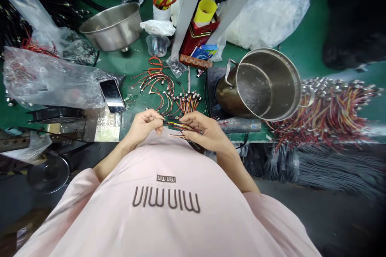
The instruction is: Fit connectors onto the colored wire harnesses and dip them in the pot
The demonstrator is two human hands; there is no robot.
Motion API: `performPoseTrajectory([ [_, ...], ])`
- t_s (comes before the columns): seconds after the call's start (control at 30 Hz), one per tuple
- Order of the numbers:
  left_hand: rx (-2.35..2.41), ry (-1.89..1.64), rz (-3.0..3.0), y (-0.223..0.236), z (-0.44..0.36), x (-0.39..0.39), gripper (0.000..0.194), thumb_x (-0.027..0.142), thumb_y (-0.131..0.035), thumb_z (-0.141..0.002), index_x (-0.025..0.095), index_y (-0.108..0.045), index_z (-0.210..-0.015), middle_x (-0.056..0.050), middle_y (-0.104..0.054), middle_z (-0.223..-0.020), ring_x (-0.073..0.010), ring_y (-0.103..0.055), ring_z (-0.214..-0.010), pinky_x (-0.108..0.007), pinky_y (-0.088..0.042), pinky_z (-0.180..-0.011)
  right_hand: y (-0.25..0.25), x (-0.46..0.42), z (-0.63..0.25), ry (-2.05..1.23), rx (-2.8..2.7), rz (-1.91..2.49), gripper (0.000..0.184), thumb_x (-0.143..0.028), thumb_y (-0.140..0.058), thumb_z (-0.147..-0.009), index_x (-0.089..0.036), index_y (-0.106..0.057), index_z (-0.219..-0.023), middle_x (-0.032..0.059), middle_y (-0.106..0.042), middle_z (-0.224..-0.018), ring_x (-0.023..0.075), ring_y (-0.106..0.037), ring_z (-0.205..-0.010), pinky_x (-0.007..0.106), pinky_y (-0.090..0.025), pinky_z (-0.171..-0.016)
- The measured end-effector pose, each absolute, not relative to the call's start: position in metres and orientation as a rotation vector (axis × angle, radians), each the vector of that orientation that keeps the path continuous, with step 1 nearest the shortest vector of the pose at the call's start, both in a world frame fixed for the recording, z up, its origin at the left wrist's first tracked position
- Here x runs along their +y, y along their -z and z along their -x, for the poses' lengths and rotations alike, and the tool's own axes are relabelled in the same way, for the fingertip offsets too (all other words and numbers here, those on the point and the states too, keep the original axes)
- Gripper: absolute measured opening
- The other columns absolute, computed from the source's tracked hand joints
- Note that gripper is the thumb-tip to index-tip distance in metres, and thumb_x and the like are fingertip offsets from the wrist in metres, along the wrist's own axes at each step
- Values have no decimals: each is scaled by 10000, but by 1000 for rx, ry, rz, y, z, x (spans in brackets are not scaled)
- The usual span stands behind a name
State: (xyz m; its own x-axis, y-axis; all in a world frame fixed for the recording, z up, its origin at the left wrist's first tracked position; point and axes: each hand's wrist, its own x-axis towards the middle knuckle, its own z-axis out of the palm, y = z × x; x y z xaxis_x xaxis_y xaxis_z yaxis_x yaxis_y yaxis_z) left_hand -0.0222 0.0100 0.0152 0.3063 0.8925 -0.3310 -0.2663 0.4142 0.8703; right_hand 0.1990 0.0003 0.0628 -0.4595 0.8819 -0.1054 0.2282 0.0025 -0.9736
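Observation:
Close to my body at the bench edge, my right hand is closed around a small bundle of coloured wires, red, yellow and black. My left hand pinches at the left end of these wires; what exactly lies between its fingertips is too small to make out. Just beyond my hands lies a bunch of wire leads with metal connectors. Left of that bunch, loose curved wires with small white plugs are spread on the green bench top.
A deep steel pot stands tilted in view at right, beside a large heap of wire leads. At left are a phone, plastic bags and a steel basin. Orange-handled scissors lie behind the wires. A white post rises at the back.

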Motion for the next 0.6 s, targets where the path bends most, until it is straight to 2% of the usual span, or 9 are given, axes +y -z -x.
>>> performPoseTrajectory([
  [0.1,975,-918,-795,-19,29,16,307,394,-784,-637,151,-604,-691,22,-626,-486,-97,-546,-377,-209,-455,-417,-55,3,-202,-1602,-1540,1200,211,-287,-643,-810,-167,-604,-979,6,-642,-803,101,-615,-657,226,-512,-579],
  [0.2,969,-970,-802,-28,37,23,344,427,-798,-616,156,-589,-657,22,-607,-448,-97,-530,-355,-204,-441,-400,-50,11,-195,-1556,-1466,1232,188,-348,-637,-824,-164,-632,-859,-17,-603,-671,89,-568,-563,217,-485,-523],
  [0.3,931,-1008,-838,-36,46,30,371,465,-800,-615,159,-590,-623,17,-590,-431,-104,-521,-342,-207,-424,-376,-52,22,-183,-1402,-1485,1129,215,-375,-659,-809,-167,-636,-758,16,-633,-722,116,-599,-676,244,-505,-607],
  [0.37,935,-1042,-873,-40,50,32,373,445,-796,-633,159,-567,-568,16,-580,-429,-97,-516,-349,-198,-409,-370,-56,26,-176,-1384,-1477,1055,202,-371,-652,-816,-173,-644,-778,19,-642,-754,116,-607,-687,249,-509,-623],
  [0.47,956,-1035,-885,-41,51,32,364,367,-806,-638,154,-532,-529,28,-556,-420,-77,-500,-361,-174,-392,-378,-60,27,-170,-1521,-1428,997,168,-334,-612,-849,-185,-641,-923,-34,-592,-665,72,-550,-506,213,-463,-498],
  [0.6,888,-887,-795,-35,46,26,395,507,-755,-681,138,-616,-677,-15,-647,-576,-91,-558,-441,-191,-450,-430,-59,20,-166,-1577,-1402,1047,148,-305,-576,-872,-179,-631,-928,-76,-501,-532,49,-467,-409,181,-387,-417],
])
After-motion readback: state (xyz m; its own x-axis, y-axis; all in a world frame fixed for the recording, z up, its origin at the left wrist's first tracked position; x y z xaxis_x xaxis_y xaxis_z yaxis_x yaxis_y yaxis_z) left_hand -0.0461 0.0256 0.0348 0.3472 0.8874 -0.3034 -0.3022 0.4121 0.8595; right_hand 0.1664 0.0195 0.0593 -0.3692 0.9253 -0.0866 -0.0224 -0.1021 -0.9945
